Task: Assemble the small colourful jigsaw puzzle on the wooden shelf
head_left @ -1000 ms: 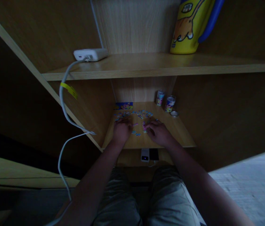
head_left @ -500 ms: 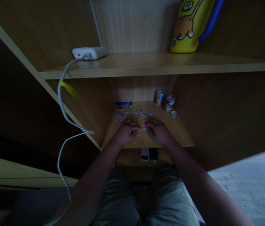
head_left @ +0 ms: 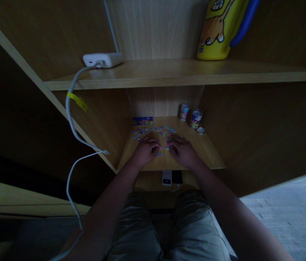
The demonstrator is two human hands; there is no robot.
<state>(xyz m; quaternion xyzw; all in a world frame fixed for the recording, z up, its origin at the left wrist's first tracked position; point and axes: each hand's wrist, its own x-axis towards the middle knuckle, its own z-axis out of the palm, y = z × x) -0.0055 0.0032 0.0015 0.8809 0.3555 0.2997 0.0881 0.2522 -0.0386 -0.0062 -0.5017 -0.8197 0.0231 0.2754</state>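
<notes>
Standing beyond the right hand, two printed cans, contents unclear

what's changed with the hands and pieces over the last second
The left hand moved right, toward the right hand, then eased back slightly. A pink piece now shows beside it; whether it is gripped is too small to tell. The right hand stayed by its few pieces. The cans, lid and mug stayed put.
</notes>
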